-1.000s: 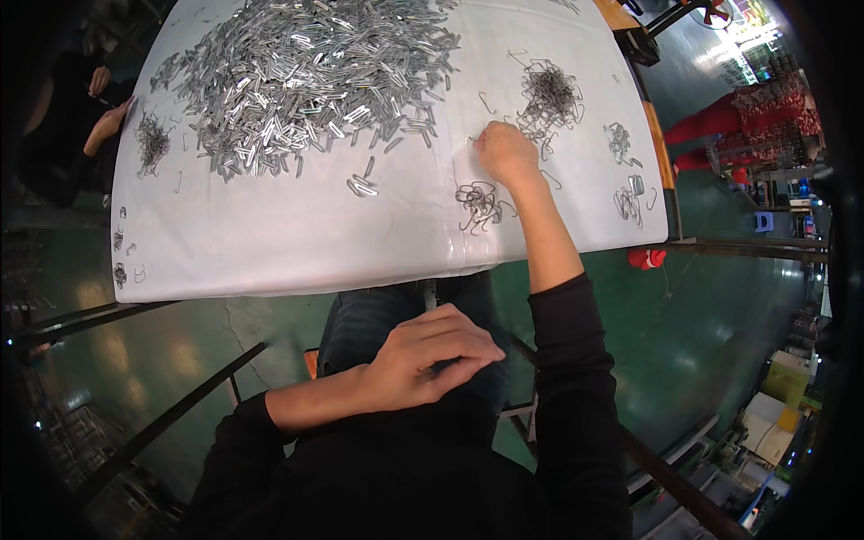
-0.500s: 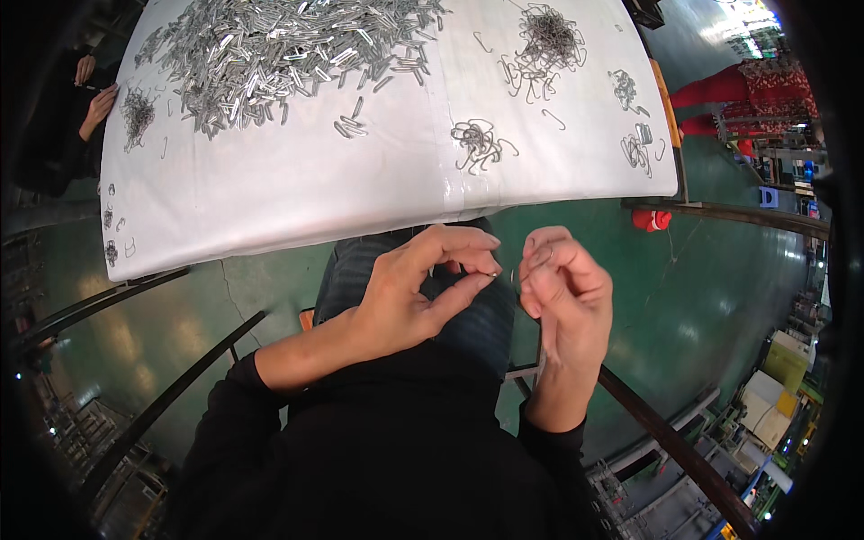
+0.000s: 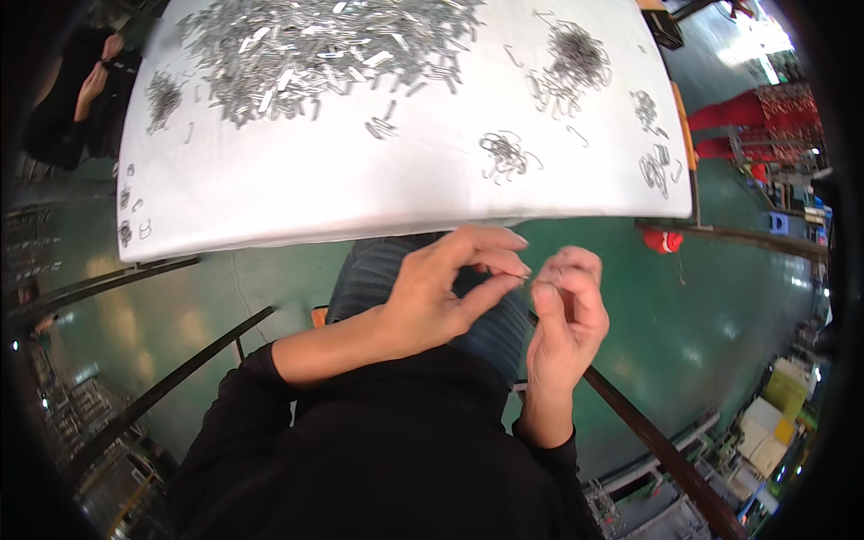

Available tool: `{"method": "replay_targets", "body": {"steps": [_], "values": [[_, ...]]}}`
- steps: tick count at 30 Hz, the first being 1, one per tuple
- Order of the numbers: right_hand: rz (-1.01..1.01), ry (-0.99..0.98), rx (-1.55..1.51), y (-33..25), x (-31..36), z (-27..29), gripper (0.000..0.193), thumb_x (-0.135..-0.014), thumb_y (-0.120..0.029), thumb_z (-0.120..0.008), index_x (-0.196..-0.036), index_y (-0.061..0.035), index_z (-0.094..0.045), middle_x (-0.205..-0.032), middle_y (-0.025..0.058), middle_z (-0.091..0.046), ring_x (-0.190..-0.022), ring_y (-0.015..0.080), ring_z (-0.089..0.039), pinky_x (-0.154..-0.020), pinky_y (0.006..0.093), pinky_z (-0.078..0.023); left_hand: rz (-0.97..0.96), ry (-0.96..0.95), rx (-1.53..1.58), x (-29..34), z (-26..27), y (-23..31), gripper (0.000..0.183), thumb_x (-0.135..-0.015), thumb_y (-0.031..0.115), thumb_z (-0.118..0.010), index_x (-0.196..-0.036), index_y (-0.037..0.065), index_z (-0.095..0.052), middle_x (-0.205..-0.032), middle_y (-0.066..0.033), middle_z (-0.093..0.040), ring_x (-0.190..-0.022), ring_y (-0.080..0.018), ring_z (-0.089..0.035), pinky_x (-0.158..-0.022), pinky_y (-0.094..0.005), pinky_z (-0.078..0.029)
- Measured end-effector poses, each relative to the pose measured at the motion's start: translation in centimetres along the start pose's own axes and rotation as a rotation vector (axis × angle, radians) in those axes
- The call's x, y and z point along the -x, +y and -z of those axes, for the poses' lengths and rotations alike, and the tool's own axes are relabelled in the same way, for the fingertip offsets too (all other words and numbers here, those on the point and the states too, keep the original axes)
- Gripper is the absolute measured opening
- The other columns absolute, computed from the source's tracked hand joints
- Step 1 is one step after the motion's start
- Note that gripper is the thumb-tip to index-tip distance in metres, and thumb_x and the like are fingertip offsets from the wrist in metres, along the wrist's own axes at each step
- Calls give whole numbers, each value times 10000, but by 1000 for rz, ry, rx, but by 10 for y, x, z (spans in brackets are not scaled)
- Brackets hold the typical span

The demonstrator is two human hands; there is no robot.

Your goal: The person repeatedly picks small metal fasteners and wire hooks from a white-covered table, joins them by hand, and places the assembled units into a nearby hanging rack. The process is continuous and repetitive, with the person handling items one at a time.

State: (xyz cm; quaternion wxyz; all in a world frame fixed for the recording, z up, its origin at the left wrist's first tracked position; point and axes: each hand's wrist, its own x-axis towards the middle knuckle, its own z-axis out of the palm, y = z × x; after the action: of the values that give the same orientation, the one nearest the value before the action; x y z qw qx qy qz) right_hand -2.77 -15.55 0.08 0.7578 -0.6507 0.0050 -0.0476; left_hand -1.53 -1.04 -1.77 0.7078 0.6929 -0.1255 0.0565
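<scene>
My left hand (image 3: 454,290) is closed in a pinch in front of the table's near edge, thumb against fingertips. Whatever small piece sits at its tip is too small to name. Just right of it, my right hand (image 3: 569,319) is also pinched, its fingers curled around a thin bent wire hook that is mostly hidden and blurred. The two sets of fingertips almost meet above my lap. On the white tabletop (image 3: 315,184) ahead lies a small heap of wire hooks (image 3: 506,155), nearest my hands. Farther left spreads a big pile of flat metal pieces (image 3: 333,54).
A larger tangle of wire hooks (image 3: 578,56) lies at the back right, with small clusters (image 3: 660,169) along the right edge. Another person's hands (image 3: 93,85) are at the far left. A red bundle (image 3: 662,239) hangs under the table's right corner. Dark metal bars (image 3: 666,450) flank me.
My right hand has come closer to my left, and its fingertips now nearly touch the left ones. The whole view has shifted slightly, moving the table a little right in the picture.
</scene>
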Motion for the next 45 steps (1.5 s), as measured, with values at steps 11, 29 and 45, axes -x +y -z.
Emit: {"method": "replay_targets", "body": {"steps": [11,29,45], "values": [[196,58,136,15,4,-2,119,-765,9,-693,-851,-14,-614,-984,71,-445,-843,163,-471,-736,266,-414,-55,212,-691,-55,73,-59,136,-783,151,-700,-861,47,-661,-969,-96,-642,-888,-278,-565,-787,-386,-470],[220,18,285,26,-7,-6,130,-723,44,-717,-824,-13,-659,-918,62,-505,-756,128,-513,-628,231,-427,404,-53,-87,-59,38,-26,153,-817,118,-679,-946,37,-692,-809,-15,-678,-738,-63,-568,-669,-235,-445],[217,-6,295,31,-16,-3,135,-744,-7,-726,-855,-30,-652,-904,40,-518,-768,125,-499,-662,241,-418,210,-141,19,-40,15,11,124,-753,54,-726,-877,67,-717,-949,-42,-645,-898,-146,-566,-751,-266,-453]]}}
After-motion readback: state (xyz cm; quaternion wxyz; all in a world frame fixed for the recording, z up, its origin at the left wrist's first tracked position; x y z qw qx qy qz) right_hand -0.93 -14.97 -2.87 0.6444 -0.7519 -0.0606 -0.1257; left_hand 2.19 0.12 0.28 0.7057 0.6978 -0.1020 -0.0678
